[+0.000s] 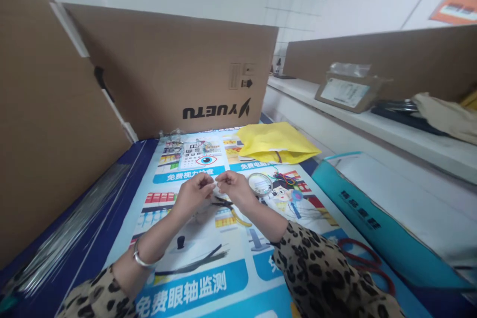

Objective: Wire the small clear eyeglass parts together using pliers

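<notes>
My left hand (194, 193) and my right hand (235, 188) meet above the middle of the printed poster (234, 248). Thumb and forefinger are pinched on each side, and the fingertips almost touch. Something small and pale shows between them, too tiny to name. Below my right hand lie pliers with yellow handles (240, 217), their dark jaws partly showing. Just right of that hand is a round clear container (260, 185), with a bundle of coloured cords (285, 178) beside it. A silver bangle (143, 258) circles my left wrist.
Cardboard panels (167, 69) wall the back and left. A yellow bag (278, 144) lies at the back. On the right are a teal box (372, 213) and red-handled scissors (363, 258), partly under my sleeve. Thin clear strips (74, 228) lie left; a small black object (181, 242) sits in front.
</notes>
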`<state>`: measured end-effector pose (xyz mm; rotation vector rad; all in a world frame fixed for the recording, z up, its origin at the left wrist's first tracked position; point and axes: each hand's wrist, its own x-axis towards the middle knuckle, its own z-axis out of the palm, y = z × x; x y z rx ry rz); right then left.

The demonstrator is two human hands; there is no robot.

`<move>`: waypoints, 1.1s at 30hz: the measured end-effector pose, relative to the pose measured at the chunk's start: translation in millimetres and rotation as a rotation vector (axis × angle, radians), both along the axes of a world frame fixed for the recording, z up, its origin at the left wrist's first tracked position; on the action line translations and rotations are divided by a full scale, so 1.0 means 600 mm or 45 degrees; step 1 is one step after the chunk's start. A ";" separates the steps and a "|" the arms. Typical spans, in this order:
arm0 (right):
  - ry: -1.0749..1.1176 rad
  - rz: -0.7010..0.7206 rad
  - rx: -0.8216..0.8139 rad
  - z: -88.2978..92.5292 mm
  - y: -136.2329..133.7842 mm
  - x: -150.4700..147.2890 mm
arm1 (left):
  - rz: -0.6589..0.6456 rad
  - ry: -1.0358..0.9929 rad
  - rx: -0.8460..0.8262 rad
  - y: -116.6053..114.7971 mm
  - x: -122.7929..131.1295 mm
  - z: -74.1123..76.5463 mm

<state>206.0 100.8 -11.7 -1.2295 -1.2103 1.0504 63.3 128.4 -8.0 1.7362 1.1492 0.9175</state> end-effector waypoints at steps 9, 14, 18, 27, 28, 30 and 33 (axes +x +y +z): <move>-0.746 0.065 0.061 0.009 -0.042 0.022 | 0.011 -0.068 -0.040 -0.007 -0.011 -0.017; -1.823 0.154 -0.007 0.026 -0.090 0.038 | 0.038 -0.285 -0.129 -0.003 -0.015 -0.011; -2.030 0.222 0.012 0.007 -0.104 0.032 | -0.011 -0.521 -0.368 -0.011 -0.013 0.001; -2.119 0.041 0.303 -0.029 -0.105 0.005 | 0.030 -0.723 -0.441 -0.012 -0.016 0.000; -2.105 0.016 0.285 -0.033 -0.101 0.006 | 0.037 -0.732 -0.433 -0.011 -0.017 -0.001; -2.056 -0.021 0.247 -0.039 -0.092 0.010 | 0.044 -0.744 -0.430 -0.010 -0.018 -0.002; -1.951 -0.072 0.238 -0.044 -0.082 0.018 | 0.054 -0.770 -0.445 -0.009 -0.020 -0.001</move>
